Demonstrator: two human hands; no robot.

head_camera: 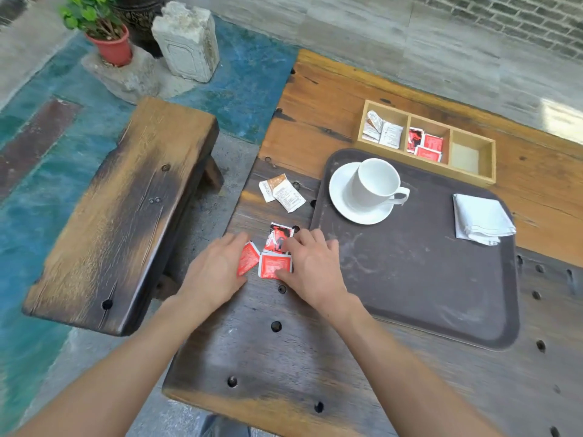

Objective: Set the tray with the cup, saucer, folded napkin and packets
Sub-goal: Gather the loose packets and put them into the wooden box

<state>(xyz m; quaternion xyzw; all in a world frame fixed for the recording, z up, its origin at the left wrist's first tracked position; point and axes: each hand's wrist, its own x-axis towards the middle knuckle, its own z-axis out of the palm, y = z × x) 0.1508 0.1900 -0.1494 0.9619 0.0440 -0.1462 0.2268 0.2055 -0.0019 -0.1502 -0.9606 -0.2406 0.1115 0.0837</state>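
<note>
Red packets (273, 252), three: lying on table (284, 357) beside tray (410, 279). Left hand (217, 269), right hand (310, 266) resting flat, fingers spread, apparently gripping nothing.

The cup (375, 182) sits on the saucer (344, 203) on the tray (410, 279), napkin (481, 220) to its right.

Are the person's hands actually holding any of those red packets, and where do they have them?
Not lifted: both hands rest on red packets lying on the table. The left hand touches one's left edge; the right hand presses two. A true grip cannot be told.
</note>
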